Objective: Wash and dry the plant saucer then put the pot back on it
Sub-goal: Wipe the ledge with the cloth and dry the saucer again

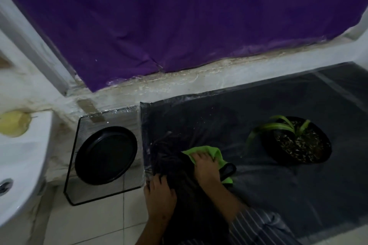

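Note:
A black round saucer (105,155) lies on a mesh tray (79,195) on the tiled floor at the left, apart from both hands. The black pot (298,143), holding soil and a small green-leaved plant, stands on the dark mat (268,195) at the right. Between them my right hand (205,167) grips a green cloth (201,150) and presses it onto a dark object (185,195) that I cannot make out clearly. My left hand (160,197) holds that dark object's left edge with curled fingers.
A white toilet (22,165) fills the left side. A purple curtain (179,22) hangs over a raised white ledge (199,79) behind the mat. My striped sleeve (258,228) is at the bottom. Pale floor tiles (95,225) show near me.

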`<state>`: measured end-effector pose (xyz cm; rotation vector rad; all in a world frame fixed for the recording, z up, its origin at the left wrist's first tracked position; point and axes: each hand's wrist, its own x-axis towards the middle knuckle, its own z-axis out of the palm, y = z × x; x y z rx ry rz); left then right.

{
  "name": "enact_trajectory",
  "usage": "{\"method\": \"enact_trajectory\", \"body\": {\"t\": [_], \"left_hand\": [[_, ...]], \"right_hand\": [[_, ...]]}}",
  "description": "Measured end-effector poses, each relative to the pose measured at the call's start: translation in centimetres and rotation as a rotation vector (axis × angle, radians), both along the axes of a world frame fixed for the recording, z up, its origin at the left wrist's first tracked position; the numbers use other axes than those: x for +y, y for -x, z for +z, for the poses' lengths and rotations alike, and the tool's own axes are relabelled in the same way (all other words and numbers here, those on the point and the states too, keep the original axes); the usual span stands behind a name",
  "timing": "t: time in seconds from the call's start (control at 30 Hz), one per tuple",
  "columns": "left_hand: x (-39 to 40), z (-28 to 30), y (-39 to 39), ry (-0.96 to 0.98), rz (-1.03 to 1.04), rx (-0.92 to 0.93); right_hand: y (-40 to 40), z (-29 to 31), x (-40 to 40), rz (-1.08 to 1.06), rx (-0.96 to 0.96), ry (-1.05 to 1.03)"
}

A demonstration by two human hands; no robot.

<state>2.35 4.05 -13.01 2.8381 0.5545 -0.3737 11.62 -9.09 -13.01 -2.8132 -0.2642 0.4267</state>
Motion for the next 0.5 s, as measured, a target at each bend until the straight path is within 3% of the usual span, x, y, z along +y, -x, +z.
{"method": "enact_trajectory", "body": {"t": [0.27,0.33,0.5], "left_hand": [[0.8,0.1,3.2,-0.075,-0.155,0.045],[0.9,0.0,4.0,-0.073,-0.187,0.060],[1.6,-0.8,6.6,-0.015,-0.241,0.085]], "right_hand": [[5.0,-1.2,0.4,0.382,0.034,0.099],[5.3,-1.1,-1.0,0.294,-0.002,0.114],[6.4,-0.6,-1.5,-0.209,-0.047,0.132]]}}
